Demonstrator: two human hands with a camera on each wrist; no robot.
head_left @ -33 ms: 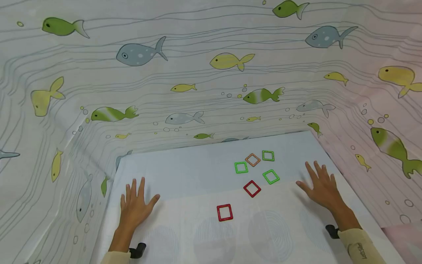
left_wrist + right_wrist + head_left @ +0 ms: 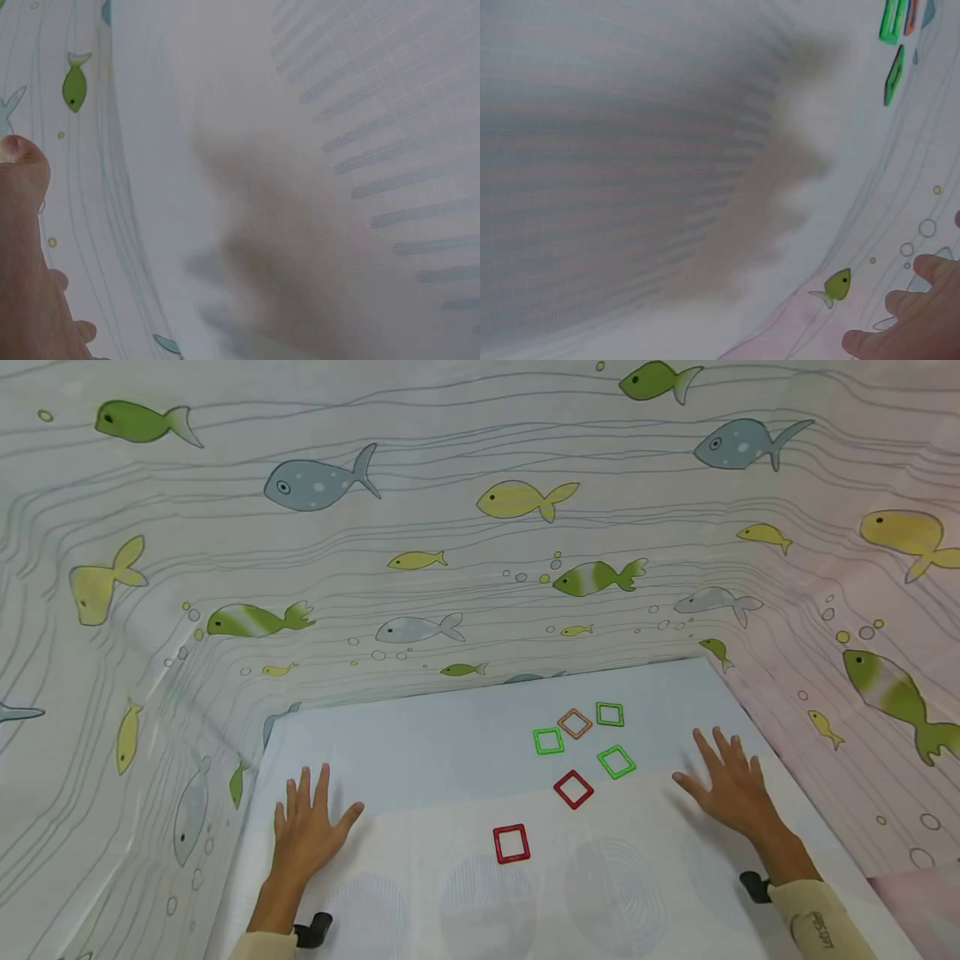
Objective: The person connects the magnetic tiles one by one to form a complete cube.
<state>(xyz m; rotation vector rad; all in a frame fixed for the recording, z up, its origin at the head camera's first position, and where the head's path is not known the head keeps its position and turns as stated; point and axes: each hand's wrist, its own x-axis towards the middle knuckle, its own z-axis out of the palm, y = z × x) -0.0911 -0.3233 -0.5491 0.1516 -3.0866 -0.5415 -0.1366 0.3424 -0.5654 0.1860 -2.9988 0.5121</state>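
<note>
My left hand [image 2: 309,833] hovers over the left side of the white-covered table, fingers straight and thumb spread, holding nothing. Over the right side my right hand [image 2: 737,789] is likewise spread, its grasp bare. Between them lie several hollow square frames: a red frame [image 2: 513,859] nearest me, another red frame [image 2: 583,799] beyond it, an orange frame [image 2: 583,731] farther back, and green frames [image 2: 551,752] around the orange one. The right hand is nearest the lower green frame [image 2: 607,769], without touching it. Both wrist views show only part of each hand and blurred shadows.
A pale cloth [image 2: 420,893] with faint round patterns covers the table [image 2: 420,752]. Curtain-like sheets [image 2: 420,410] printed with fish surround it at the back and both sides. A black wrist device [image 2: 313,930] sits by the left sleeve, another [image 2: 755,887] by the right.
</note>
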